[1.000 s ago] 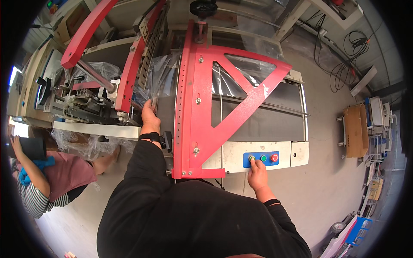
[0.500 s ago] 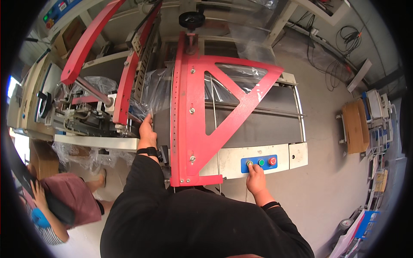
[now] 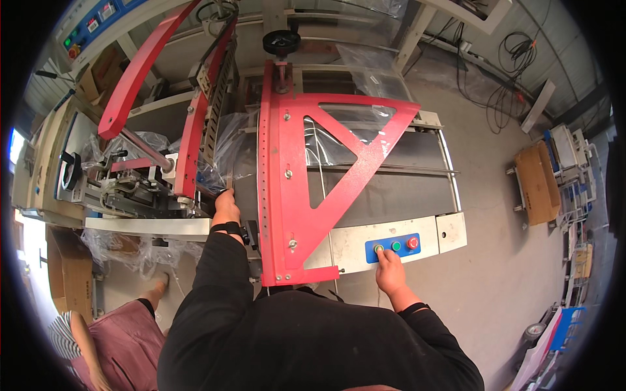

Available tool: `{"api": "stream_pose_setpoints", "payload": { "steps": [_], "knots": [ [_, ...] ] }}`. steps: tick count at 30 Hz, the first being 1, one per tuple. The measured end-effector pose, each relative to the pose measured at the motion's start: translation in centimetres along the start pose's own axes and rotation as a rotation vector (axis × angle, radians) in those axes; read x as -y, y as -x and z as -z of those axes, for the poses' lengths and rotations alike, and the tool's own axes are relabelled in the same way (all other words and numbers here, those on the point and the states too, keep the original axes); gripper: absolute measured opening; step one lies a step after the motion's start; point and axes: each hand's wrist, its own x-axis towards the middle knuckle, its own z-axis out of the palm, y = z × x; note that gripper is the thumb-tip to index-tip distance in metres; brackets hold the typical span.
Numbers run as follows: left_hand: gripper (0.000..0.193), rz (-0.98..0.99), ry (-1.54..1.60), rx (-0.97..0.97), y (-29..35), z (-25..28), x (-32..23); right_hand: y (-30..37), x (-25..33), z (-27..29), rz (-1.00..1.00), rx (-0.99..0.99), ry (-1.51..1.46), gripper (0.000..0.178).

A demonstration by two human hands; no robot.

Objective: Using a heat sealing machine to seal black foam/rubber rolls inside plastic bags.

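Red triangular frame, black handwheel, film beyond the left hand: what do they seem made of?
Frame: probably painted metal, satin, with soft highlights. Handwheel: smooth plastic or coated metal; its dark sheen fits either. Film: apparently thin clear plastic, glossy, given see-through creases and reflections.

The dark conveyor bed (image 3: 398, 195) carries clear plastic film (image 3: 328, 148) toward its far left corner; glare makes its extent hard to tell. A metal rod (image 3: 414, 170) crosses the bed, passing its right edge.

I see the left arm (image 3: 218, 274) stretched out, with the left hand (image 3: 225, 208) pointing far. The right hand (image 3: 391, 275) is nearer, one finger poking out, and the right arm (image 3: 433, 332) reaches forward.
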Motion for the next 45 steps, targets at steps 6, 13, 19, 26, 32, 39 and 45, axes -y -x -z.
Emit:
{"api": "stream_pose_setpoints", "payload": {
  "steps": [6,13,19,26,32,39,45],
  "knots": [
    [0.026,-0.13,0.211,-0.155,-2.0,0.6,1.7,-0.3,0.1,-0.1,-0.037,0.03,0.035,0.036],
    [0.027,-0.125,0.131,-0.166,-0.7,-0.1,1.3,0.0,-0.4,-0.4,-0.022,0.034,0.031,0.037],
    [0.03,0.078,0.113,0.175,-4.9,-0.3,1.0,0.1,-0.2,0.0,0.001,0.021,0.003,0.038],
    [0.028,-0.04,0.223,-0.138,-3.1,-0.3,1.5,-0.2,-0.2,-0.2,0.015,-0.012,-0.007,0.034],
    [0.031,-0.21,0.394,-0.183,0.7,0.6,1.4,-0.4,0.2,-0.1,-0.029,0.007,0.002,0.029],
    [0.034,-0.136,0.292,0.119,-0.1,0.0,1.4,0.0,-0.2,-0.5,0.019,-0.029,0.001,0.036],
    [0.021,-0.151,-0.094,-0.051,-3.6,-0.7,2.2,-0.2,-0.5,-0.6,0.07,-0.025,0.013,0.04]
  ]
}}
